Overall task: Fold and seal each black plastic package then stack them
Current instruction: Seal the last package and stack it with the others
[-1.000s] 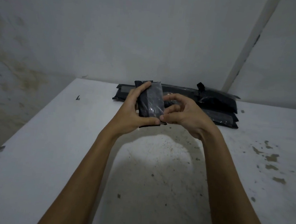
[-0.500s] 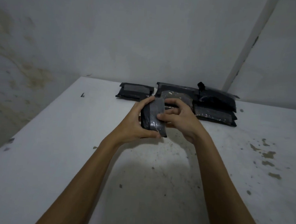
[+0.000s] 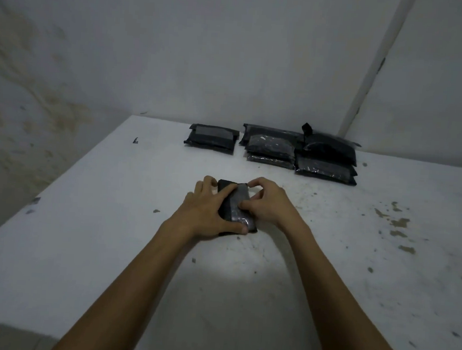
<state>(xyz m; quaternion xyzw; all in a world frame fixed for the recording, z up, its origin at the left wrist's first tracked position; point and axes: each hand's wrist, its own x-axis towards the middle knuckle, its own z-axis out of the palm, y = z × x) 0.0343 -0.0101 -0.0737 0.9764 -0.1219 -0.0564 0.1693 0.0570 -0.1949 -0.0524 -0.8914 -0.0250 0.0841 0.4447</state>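
Black package [image 3: 238, 208] is laid flat on the white worktop [image 3: 110, 248], near centre, held between both hands. Left hand [image 3: 208, 208] is wrapped around the package's left edge: fingers [image 3: 224, 193] laid across the top, thumb hooked under the near corner. Right hand [image 3: 271, 205] is set on the right side, fingers curled, thumb and forefinger pinched on the greyish flap running down the package's top face. Whether that flap is tape or folded plastic can't be resolved, view is dim and soft.

At the far edge of the worktop, against the wall, a single folded package [image 3: 212, 139] is seen on the left. Just right of it, a pile of black packages [image 3: 299, 155] is stacked, well apart from the hands. Dark stains [image 3: 397, 222] are scattered over the worktop's right side.
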